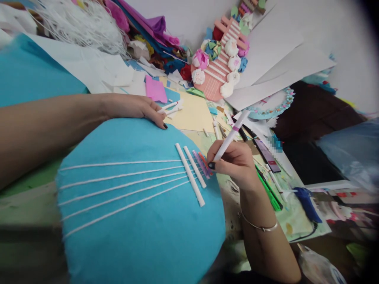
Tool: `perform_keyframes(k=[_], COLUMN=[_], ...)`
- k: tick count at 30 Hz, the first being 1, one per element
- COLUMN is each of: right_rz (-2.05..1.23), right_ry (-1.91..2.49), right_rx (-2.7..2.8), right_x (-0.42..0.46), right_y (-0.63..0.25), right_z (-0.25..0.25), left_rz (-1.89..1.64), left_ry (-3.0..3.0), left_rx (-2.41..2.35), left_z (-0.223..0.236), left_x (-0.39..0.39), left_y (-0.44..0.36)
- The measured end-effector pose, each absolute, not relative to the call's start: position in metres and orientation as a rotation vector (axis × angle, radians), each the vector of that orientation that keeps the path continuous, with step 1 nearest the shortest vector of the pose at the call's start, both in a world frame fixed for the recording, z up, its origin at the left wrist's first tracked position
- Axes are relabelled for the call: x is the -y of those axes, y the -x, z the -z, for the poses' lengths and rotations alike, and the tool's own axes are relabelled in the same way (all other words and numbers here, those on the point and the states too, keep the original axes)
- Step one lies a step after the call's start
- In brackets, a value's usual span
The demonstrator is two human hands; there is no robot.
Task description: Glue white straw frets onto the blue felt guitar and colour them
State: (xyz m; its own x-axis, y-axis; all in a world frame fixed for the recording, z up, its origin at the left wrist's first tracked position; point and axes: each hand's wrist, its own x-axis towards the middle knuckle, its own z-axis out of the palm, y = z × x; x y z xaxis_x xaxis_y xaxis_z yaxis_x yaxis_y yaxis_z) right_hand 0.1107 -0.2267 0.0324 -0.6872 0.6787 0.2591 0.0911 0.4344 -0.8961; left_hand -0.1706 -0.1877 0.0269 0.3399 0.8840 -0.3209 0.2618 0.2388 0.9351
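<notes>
A rounded blue board lies tilted before me, with several white cords running across it. Two white sticks cross the cords at their right end, beside short purple and orange strips. My right hand is closed around a white felt-tip pen with a purple band, its lower end hidden at the fingertips near those strips. At the board's far edge, my left hand has its thumb against the edge. Thin white sticks poke out from its fingers; one has a red mark.
Behind the board, a pink guitar-shaped decoration with paper flowers leans at the back. Tangled white cord sits at upper left. To the right are a green cutter, a phone and a blue glue gun.
</notes>
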Motion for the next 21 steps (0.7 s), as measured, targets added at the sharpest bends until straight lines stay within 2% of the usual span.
perform_keyframes(k=[3,21], right_rz=[-1.281,-1.372], right_ry=[0.635,0.679], right_rx=[2.048,1.987], right_x=[0.2261,0.2263], right_y=[-0.112,-0.1108], right_z=[-0.0323,-0.0328], left_rz=[-0.491,-0.561], left_ry=[-1.185,-1.091], left_rx=[-1.194,-1.196], left_z=[-0.0266,-0.0252], left_x=[0.1877,0.191], left_y=[0.1717,0.1694])
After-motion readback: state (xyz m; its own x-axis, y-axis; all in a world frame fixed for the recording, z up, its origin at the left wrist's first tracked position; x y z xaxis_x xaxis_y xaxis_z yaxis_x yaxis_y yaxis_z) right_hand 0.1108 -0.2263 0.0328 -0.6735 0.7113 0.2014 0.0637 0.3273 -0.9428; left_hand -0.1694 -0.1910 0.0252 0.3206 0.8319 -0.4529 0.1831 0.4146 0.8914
